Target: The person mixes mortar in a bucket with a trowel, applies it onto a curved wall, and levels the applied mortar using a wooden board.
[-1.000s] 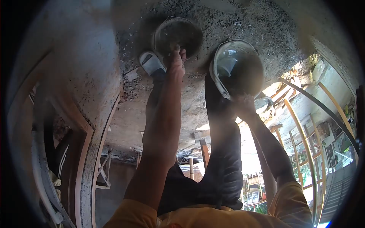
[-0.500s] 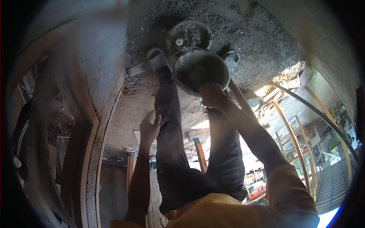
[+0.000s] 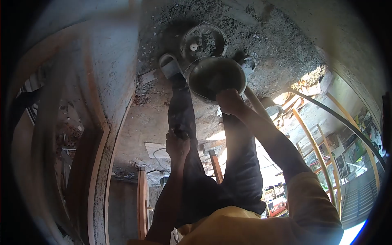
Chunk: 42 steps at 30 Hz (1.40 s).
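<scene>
The right hand (image 3: 230, 101) grasps the bucket (image 3: 237, 78) by its near rim, best held level; whether the left hand (image 3: 178, 143) clenches, I cannot tell.

The near bucket (image 3: 202, 75), its inside too dim to make out, partly hides the far bucket (image 3: 187, 41); the lower edge crops the shirt (image 3: 241, 228).

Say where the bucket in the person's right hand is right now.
In the head view, the held bucket is just right of centre in the upper half, its near rim at the right hand, just below another bucket in the picture.
</scene>
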### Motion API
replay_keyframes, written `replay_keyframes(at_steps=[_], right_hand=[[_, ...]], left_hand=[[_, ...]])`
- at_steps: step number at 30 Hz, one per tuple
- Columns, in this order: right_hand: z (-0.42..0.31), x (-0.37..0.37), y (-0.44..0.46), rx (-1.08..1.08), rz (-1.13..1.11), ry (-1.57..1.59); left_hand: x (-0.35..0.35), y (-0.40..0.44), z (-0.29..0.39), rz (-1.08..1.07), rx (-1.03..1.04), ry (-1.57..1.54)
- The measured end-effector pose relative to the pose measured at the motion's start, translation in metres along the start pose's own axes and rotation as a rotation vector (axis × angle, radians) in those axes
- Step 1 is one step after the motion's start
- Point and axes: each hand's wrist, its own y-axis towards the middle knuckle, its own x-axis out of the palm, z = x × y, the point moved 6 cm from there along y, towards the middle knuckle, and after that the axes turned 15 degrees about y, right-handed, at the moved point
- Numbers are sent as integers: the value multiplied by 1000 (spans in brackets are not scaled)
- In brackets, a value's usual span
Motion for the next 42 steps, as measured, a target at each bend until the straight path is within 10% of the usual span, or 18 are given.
replay_keyframes(at_steps=[18, 30, 39, 42], right_hand=[[102, 15, -76, 91, 447, 250], [397, 47, -149, 776, 911, 1011], [652, 131, -131, 875, 819, 620], [582, 69, -142, 1069, 595, 756]], left_hand=[[47, 30, 4, 235, 1, 218], [-33, -6, 117, 153, -32, 635], [-52, 6, 129, 236, 5, 771], [-58, -2, 147, 203, -67, 770]])
